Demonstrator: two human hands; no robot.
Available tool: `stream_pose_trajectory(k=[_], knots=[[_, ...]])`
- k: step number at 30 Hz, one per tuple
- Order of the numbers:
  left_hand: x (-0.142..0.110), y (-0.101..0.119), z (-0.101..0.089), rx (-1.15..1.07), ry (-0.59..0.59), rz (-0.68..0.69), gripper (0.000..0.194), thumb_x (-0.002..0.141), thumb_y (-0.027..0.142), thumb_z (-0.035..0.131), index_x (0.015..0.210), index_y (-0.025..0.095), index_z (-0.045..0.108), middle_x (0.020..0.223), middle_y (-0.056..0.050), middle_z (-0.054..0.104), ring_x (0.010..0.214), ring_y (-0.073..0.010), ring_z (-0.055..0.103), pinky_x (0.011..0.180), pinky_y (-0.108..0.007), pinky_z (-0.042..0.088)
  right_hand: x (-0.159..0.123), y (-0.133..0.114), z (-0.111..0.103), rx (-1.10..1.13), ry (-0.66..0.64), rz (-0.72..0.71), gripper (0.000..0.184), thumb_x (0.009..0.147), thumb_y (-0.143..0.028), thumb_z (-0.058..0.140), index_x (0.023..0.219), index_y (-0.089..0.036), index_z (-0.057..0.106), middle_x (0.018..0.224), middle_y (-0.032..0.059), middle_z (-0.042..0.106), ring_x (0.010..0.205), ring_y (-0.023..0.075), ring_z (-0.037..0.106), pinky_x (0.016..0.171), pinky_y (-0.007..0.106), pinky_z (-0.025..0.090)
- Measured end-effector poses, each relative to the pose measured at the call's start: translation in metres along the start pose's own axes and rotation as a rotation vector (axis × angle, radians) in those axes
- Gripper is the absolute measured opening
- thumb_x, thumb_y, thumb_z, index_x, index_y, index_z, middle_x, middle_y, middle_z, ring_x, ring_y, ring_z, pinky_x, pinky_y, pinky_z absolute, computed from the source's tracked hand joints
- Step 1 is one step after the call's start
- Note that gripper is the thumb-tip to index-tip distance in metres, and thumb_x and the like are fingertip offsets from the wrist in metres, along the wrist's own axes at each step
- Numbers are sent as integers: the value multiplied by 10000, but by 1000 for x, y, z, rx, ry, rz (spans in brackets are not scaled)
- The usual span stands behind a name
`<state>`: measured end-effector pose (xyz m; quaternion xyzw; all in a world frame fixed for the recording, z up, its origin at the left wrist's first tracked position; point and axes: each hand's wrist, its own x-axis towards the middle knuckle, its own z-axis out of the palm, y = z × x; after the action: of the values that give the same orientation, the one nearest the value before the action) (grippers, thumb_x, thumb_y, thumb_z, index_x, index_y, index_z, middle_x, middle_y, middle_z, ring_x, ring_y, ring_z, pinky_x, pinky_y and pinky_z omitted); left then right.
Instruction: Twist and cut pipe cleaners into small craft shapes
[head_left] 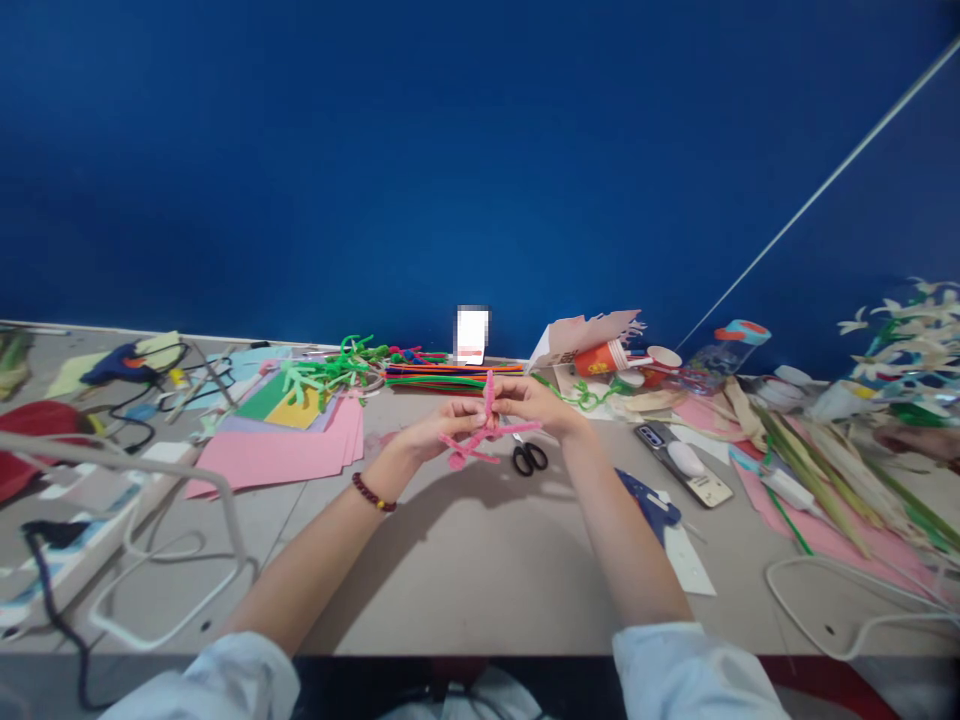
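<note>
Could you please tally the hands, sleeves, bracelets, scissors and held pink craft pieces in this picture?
Hands: 2 (left hand, right hand)
Sleeves: 2 (left sleeve, right sleeve)
Bracelet: 1
Scissors: 1 pair
Pink craft piece, held in both hands: 1
Total: 7

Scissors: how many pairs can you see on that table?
1 pair: the black-handled scissors lie on the table, appearing just below the right hand, which holds a fuzzy pink piece together with the left hand. Others may be hidden.
</note>
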<state>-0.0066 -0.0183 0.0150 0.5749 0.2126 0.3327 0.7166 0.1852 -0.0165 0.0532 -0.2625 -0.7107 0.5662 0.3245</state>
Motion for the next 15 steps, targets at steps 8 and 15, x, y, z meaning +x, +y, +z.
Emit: stream_pose_trajectory(k=[8, 15], knots=[[3, 11, -8, 270, 332, 50, 279, 737, 425, 659, 807, 157, 699, 667, -48, 643, 645, -172, 623, 583, -262, 499, 11, 12, 9, -139, 349, 26, 214, 773, -395, 626, 819, -186, 625, 817, 22, 637, 773, 157, 593, 726, 299, 467], [-1, 24, -8, 924, 622, 454, 170, 795, 339, 606, 785, 203, 707, 806, -63, 692, 750, -187, 604, 688, -269, 450, 19, 20, 17, -363, 526, -20, 208, 775, -387, 585, 791, -182, 616, 814, 30, 599, 722, 158, 551, 677, 303, 435]])
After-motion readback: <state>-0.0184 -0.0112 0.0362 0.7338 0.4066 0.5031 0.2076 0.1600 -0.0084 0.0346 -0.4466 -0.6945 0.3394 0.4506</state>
